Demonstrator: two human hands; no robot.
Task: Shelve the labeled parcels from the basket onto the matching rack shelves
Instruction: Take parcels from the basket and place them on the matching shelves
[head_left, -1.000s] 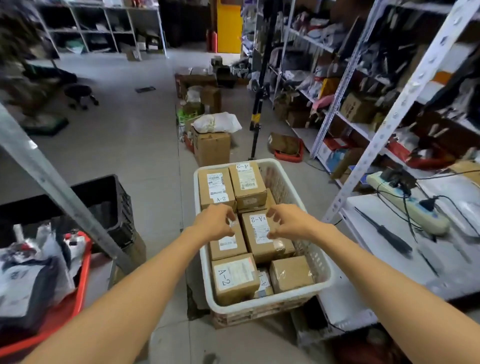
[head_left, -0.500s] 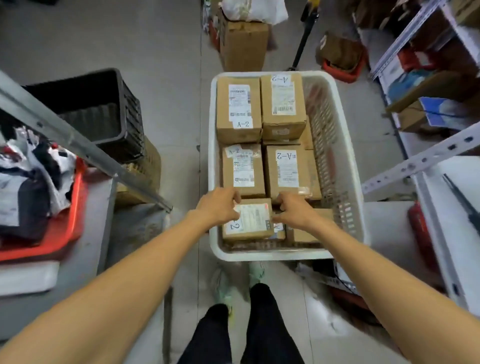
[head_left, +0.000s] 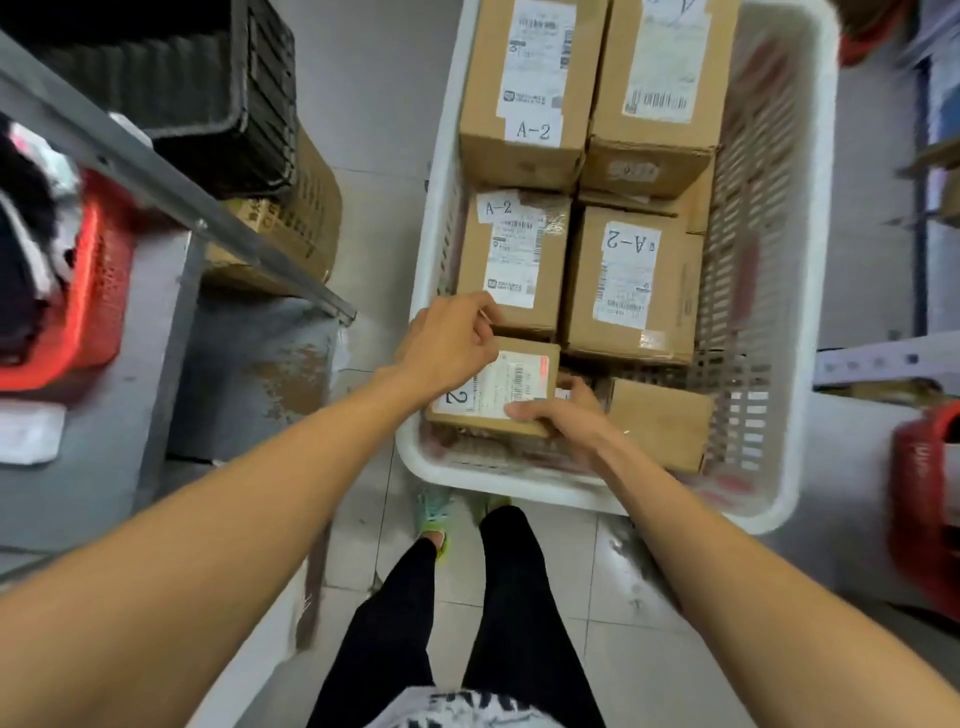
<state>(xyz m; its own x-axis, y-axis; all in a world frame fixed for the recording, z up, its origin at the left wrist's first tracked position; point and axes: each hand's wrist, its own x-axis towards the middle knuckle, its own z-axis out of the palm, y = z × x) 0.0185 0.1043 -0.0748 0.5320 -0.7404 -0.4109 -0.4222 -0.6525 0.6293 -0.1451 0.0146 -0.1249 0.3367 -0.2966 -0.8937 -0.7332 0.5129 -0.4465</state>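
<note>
Bending over a white basket (head_left: 498, 480) of cardboard parcels and taking hold of the nearest one, a small parcel (head_left: 519, 384) in the near left corner, with both hands. Curling the left hand (head_left: 447, 348) over the parcel's far left corner, fingers bent down across the label, hiding the letter and showing only a "2". Pinching the near right corner with the right hand (head_left: 566, 415), thumb lying flat on top along the edge, the other fingers tucked down the right side, out of sight between this parcel and a plain box (head_left: 660, 421) just beside it. Gripping from opposite corners, with the parcel's long side running left to right across the basket, slightly askew to its neighbours. Sitting close to the basket's near wall and just in front of a taller parcel marked A-2 (head_left: 514, 254), leaving, by the look of it, straight up and back toward the body as the easiest way out. Judging the lift as not yet properly begun. Standing to the left: a grey metal rack shelf (head_left: 156, 322) carrying a red tray (head_left: 98, 291), with a black crate (head_left: 218, 88) beyond
</note>
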